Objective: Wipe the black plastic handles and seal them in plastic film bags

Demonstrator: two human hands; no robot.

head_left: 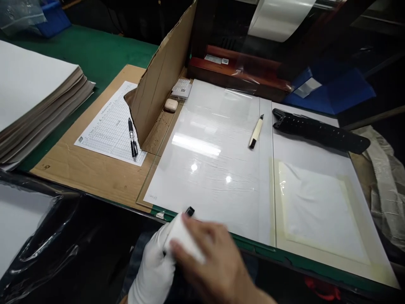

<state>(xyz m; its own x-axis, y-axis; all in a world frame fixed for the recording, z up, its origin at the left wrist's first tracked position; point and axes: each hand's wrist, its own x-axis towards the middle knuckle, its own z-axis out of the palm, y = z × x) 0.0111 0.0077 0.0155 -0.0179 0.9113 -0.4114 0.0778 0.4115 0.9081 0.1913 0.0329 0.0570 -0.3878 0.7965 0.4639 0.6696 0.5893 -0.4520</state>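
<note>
White, blurry bundle (pixel 187 240) with a small black tip (pixel 190 211), at the near edge of the green table (pixel 104 46)

On my screen, far left, I see a thick pile of big white sheets (pixel 38 80). Below it is shiny black plastic (pixel 71 253) with something flat and white beside it. Next comes a flat brown cardboard sheet (pixel 95 177). A white paper with a printed grid (pixel 107 122) lies on it, and a black and clear pen (pixel 132 141) lies on the paper.

Low down is the left hand (pixel 153 268), in a white cloth cover. I cannot tell how far its fingers are curled. Farther back, a brown cardboard wall (pixel 167 71) stands up, with a small, round-cornered beige case (pixel 171 105) just beside it.

The bundle is in the middle, against the left hand. I cannot tell if it is loose cloth or part of the cover. The right hand (pixel 218 253) is bare and blurry, and it pinches the bundle between thumb and fingers.

Behind the hands, a clear, shiny sheet (pixel 205 181) covers white paper. A slim cream cutter with black ends (pixel 256 131) lies on top. Farther right, I see a long black strip with small holes (pixel 319 131), and below it a wrinkled white sheet with pale yellow edges (pixel 319 207). Crumpled clear plastic (pixel 387 185) is last.
</note>
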